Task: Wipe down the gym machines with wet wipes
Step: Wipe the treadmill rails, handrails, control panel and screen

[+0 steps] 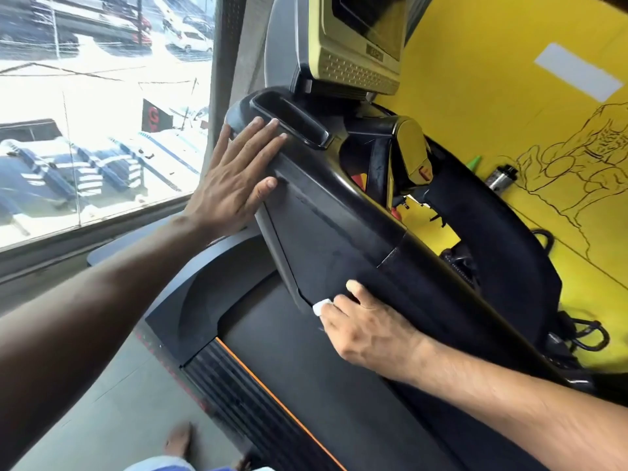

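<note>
While the left hand [234,185] lies flat with fingers straight and spread against the upper left corner of the treadmill console [326,212], the right hand [370,331] works at the console's lower edge, at about 6 o'clock from the left hand. The right hand's fingers curl down over a small white wet wipe [321,305], pressing it against the dark console panel; only a folded corner of the wipe shows beyond the fingertips, at 9 o'clock from the knuckles. The thumb of that hand points up along the panel.

Above the left hand's fingertips, at 1 o'clock, sits an open black tray recess [292,120] in the console top. A gold-framed display screen [360,39] stands at 12 o'clock over the console. The treadmill belt [306,385] runs below both hands, with an orange stripe [272,396] along its left side rail.

At 3 o'clock is a yellow wall [509,96] with a line drawing of a muscular figure [584,164]; a small metal bottle [501,176] is near it. A window [102,113] at 9 o'clock looks onto a bright street with parked cars. A bare foot [178,440] is visible on the floor at 7 o'clock.
</note>
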Motion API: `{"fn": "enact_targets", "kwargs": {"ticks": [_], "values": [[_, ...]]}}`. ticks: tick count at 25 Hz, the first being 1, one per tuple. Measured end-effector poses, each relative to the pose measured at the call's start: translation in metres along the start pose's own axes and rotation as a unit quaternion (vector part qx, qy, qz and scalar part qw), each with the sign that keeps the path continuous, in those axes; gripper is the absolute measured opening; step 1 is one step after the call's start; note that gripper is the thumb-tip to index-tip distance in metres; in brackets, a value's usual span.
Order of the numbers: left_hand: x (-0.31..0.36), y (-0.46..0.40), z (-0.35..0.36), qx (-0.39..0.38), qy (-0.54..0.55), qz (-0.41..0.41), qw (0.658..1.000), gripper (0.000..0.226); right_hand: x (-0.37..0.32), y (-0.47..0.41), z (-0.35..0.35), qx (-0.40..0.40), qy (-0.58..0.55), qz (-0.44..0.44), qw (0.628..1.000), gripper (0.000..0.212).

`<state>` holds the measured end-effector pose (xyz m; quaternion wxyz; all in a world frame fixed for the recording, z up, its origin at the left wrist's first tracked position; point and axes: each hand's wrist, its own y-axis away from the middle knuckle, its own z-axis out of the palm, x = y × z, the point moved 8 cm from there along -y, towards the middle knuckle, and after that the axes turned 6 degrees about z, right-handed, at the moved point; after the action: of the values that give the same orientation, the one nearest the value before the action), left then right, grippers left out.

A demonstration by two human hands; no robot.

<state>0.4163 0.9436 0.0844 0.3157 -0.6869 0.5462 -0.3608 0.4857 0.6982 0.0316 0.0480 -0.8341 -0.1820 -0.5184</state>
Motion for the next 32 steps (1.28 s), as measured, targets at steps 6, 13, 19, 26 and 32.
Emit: {"fn": "enact_targets", "kwargs": {"ticks": [6,13,19,26,32], "values": [[-0.018,0.025,0.000,0.027,0.034,-0.043,0.998,0.068,0.072,-0.061,-0.030,0.047,0.032,0.075,0.996,0.056],[0.028,0.124,0.085,-0.066,0.125,-0.118,0.983,0.076,0.011,0.023,0.007,-0.196,-0.028,0.021,0.980,0.086],[0.041,0.123,0.085,-0.050,0.152,-0.133,0.978,0.101,0.067,-0.102,-0.028,-0.040,0.079,0.053,0.995,0.071],[0.044,0.126,0.081,-0.099,0.130,-0.142,0.976,0.103,0.107,-0.184,-0.037,-0.021,0.046,0.054,0.997,0.073],[0.046,0.129,0.083,-0.105,0.148,-0.141,0.973,0.101,0.066,-0.030,-0.009,-0.101,0.028,0.037,0.994,0.088]]}}
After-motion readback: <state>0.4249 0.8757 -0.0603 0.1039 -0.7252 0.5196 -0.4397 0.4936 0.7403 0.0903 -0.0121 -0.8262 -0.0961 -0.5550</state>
